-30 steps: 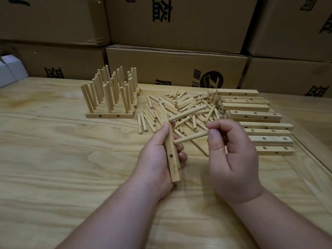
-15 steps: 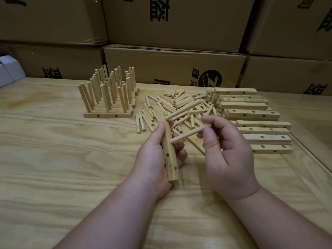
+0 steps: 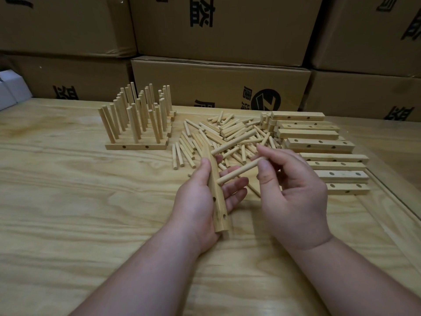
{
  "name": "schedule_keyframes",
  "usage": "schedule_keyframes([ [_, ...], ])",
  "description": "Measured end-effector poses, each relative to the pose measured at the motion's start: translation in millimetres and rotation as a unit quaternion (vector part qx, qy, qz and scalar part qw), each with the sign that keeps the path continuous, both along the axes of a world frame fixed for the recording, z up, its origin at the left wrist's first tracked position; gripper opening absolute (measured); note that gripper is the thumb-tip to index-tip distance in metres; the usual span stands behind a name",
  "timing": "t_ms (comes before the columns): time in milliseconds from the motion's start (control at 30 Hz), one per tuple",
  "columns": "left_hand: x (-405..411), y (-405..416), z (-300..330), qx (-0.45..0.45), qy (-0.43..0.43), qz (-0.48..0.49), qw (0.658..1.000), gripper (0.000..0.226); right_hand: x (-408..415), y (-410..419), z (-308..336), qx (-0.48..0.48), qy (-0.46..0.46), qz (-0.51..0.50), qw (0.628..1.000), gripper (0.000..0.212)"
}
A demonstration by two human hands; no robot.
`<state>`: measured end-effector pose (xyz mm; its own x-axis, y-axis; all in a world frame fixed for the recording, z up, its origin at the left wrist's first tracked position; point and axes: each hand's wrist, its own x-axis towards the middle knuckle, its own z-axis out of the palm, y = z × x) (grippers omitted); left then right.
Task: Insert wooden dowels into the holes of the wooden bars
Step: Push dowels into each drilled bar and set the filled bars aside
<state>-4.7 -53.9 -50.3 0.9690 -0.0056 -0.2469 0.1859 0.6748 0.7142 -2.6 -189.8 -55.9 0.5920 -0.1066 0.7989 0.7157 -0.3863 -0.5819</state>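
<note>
My left hand (image 3: 200,201) grips a wooden bar (image 3: 218,201) edge-up above the table, its holes facing right. One dowel (image 3: 232,142) sticks out of the bar's far hole. My right hand (image 3: 293,197) pinches a second dowel (image 3: 239,171) between thumb and fingers, with its free end at the bar's middle. Behind my hands lies a loose pile of dowels (image 3: 227,135). A stack of bare drilled bars (image 3: 319,147) sits to the right of that pile.
Several finished bars with upright dowels (image 3: 136,124) stand at the back left of the wooden table (image 3: 79,201). Cardboard boxes (image 3: 218,83) wall off the far edge. A white box (image 3: 9,90) sits at the far left. A raised table rim (image 3: 396,201) runs along the right.
The pinched dowel's free end has swung from the far part of the bar toward its middle. My left fingers have loosened and spread behind the bar. The view has shifted slightly.
</note>
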Motion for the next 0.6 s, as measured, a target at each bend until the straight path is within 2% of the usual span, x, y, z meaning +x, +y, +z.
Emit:
schedule_keyframes([
  [133,0.5,-0.4,-1.0,0.016,-0.007,0.002,1.000,0.040,-1.4,0.7,-0.5,0.045,0.046,0.031,0.997,0.029],
  [233,0.6,-0.2,-1.9,0.019,-0.008,0.008,1.000,0.041,-2.0,2.3,0.7,0.098,0.079,0.057,0.990,0.017],
  [433,1.3,0.6,0.6,0.005,0.010,0.026,1.000,0.040,-2.4,-0.3,3.1,0.100,0.108,0.064,0.987,0.002],
  [533,2.1,-0.1,1.7,-0.003,0.017,0.035,0.999,0.041,-2.1,-1.0,5.9,0.083,0.090,0.081,0.989,0.022],
  [600,2.1,-0.8,2.1,-0.002,0.019,0.034,0.999,0.042,-2.7,-0.6,8.3,0.074,0.079,0.092,0.990,0.029],
])
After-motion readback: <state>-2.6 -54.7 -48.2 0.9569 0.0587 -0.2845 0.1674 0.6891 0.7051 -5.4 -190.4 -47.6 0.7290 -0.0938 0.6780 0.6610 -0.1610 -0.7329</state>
